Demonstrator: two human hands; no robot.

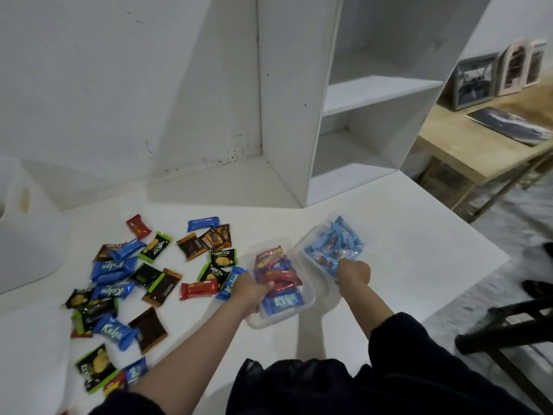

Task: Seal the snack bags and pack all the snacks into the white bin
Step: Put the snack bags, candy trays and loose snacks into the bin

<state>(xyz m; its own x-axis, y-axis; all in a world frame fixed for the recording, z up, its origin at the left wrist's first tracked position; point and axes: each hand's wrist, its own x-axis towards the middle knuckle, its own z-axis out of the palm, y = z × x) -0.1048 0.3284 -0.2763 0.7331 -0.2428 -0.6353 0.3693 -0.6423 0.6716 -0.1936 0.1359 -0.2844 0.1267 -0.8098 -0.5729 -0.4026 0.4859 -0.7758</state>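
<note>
Left hand: the left hand [250,290] is gripping the near edge of a clear bag of red snacks [276,277], its grip curled round the plastic with the thumb lying on top.
Right hand: the right hand [353,272] is pinching the near edge of a clear bag of light-blue snacks [333,248], its grip closed over the rim; the fingertips themselves are hidden.
Bags: both bags are sitting side by side on the white worktop [404,250], touching or nearly touching; whether their tops are sealed cannot be told. A blue Kalpa pack is lying at the near end of the red bag.
Loose snacks: a scatter of loose snack packs [134,277] in blue, red, green-and-black and brown is lying to the left of the bags, some overlapping.
White bin: the white bin [21,223] is standing at the far left edge of the worktop, well apart from the bags, a handle slot showing in its wall.
Surroundings: a white shelf unit [344,115] is standing behind the bags; a wooden table [466,145] with framed pictures is showing at the right.
</note>
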